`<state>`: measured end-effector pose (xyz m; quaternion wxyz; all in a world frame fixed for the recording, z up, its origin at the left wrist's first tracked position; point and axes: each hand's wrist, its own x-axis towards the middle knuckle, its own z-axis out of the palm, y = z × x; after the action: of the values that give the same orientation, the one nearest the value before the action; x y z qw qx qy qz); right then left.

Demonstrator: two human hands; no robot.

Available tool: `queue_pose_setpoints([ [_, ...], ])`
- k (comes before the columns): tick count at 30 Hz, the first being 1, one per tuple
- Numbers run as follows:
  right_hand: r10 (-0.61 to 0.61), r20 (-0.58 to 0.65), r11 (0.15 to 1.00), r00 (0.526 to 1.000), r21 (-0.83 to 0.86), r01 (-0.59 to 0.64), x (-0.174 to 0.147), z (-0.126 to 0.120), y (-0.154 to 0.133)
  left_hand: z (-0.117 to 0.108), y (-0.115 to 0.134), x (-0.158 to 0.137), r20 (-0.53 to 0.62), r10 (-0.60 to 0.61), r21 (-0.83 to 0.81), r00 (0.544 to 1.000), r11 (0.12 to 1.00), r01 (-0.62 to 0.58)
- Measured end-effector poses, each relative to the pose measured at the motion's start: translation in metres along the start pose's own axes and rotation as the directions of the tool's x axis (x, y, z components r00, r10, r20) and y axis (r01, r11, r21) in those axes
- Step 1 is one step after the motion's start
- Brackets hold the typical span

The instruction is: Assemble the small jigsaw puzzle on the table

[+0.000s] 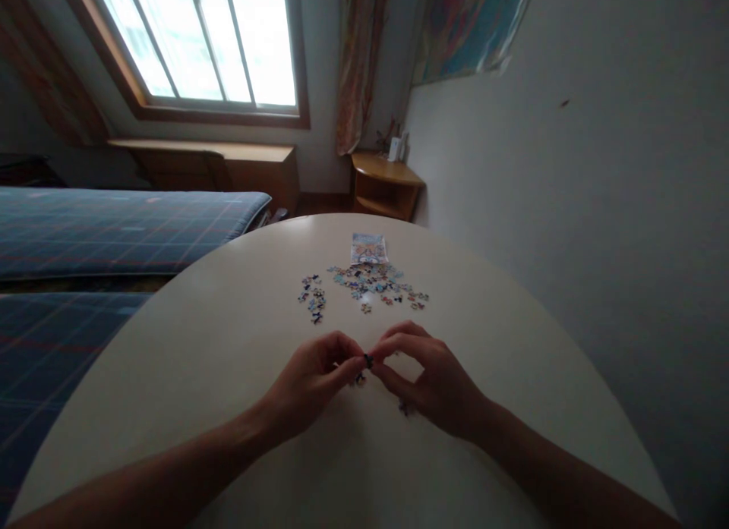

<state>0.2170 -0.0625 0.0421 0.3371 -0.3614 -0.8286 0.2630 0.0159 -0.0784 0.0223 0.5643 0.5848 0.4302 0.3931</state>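
Note:
Between the fingertips of both hands is a small dark jigsaw puzzle piece, held a little above the table. My left hand pinches it from the left with thumb and fingers. From the right, my right hand grips it between thumb and forefinger. Whether it is one piece or two joined ones, I cannot tell. Just below the fingertips lies another puzzle piece, partly covered. A dark piece rests under the edge of my right hand.
Loose puzzle pieces are spread across the white round table, with a smaller group to their left. Behind them lies a printed picture sheet. A plaid mattress stands at left, a wall at right.

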Motion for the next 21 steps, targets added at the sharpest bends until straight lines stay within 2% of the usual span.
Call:
queue_pose_setpoints([
  [3,0.033,0.094,0.999,0.995,0.011,-0.034,0.002,-0.012,0.000,0.000,0.000,-0.003,0.001,0.069,0.199,0.998,0.978,-0.068],
  [6,0.089,0.232,0.996,0.969,-0.045,-0.081,0.002,-0.030,0.000,-0.001,-0.003,-0.004,0.078,0.235,0.464,0.969,0.851,-0.244],
  [8,0.148,0.345,0.988,0.927,-0.087,-0.125,-0.001,-0.040,0.000,-0.003,-0.006,-0.004,0.208,0.352,0.553,0.913,0.727,-0.407],
  [11,0.257,0.504,0.966,0.825,-0.120,-0.228,-0.007,-0.048,-0.002,-0.003,-0.010,-0.003,0.372,0.450,0.591,0.812,0.560,-0.581],
  [13,0.303,0.557,0.952,0.773,-0.135,-0.276,-0.011,-0.049,-0.005,-0.003,-0.011,-0.003,0.448,0.461,0.602,0.766,0.478,-0.640],
  [15,0.326,0.579,0.944,0.747,-0.154,-0.292,-0.012,-0.049,-0.008,-0.004,-0.012,-0.003,0.521,0.431,0.603,0.737,0.425,-0.675],
  [21,0.372,0.575,0.928,0.729,-0.231,-0.291,-0.011,-0.051,-0.013,-0.005,-0.006,-0.006,0.681,0.271,0.573,0.681,0.381,-0.725],
])
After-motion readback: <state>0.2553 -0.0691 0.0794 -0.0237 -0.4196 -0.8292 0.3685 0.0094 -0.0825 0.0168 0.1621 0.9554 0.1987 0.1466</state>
